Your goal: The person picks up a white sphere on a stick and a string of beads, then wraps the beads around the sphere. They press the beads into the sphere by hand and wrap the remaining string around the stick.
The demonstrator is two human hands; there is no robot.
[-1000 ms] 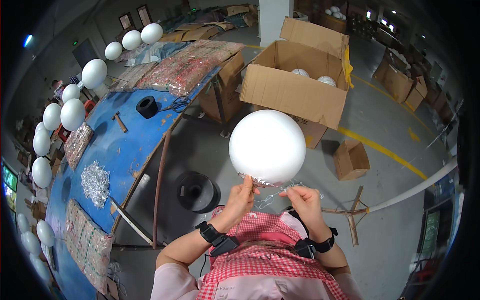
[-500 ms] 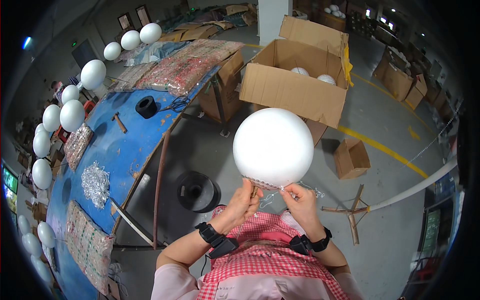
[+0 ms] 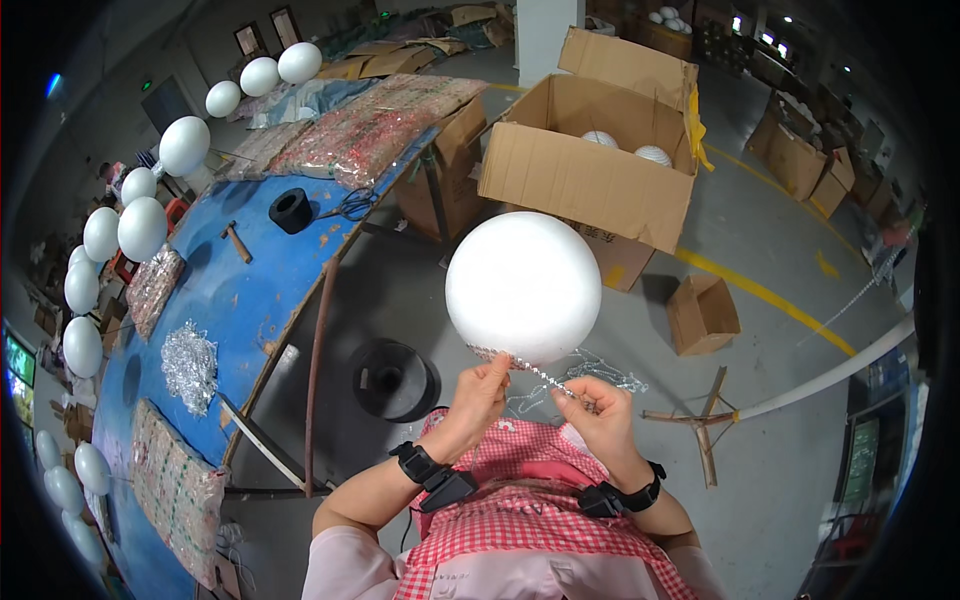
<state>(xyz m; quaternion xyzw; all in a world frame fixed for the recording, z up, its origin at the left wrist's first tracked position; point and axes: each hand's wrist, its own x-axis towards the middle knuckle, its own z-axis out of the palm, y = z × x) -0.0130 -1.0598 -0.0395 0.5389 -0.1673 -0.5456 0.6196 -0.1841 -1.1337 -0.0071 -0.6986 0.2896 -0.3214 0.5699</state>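
Pinching silver beaded string [image 3: 543, 377] with right hand [image 3: 600, 415]; left hand [image 3: 478, 398] curled closed at near side of white ball [image 3: 523, 286], what its fingers grip is hidden.

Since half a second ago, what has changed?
The white ball has shifted left. The right hand has drawn away from its lower edge, and a silver strand now stretches between that hand and the left hand, which stays at the ball's underside. The hammer looks unmoved.
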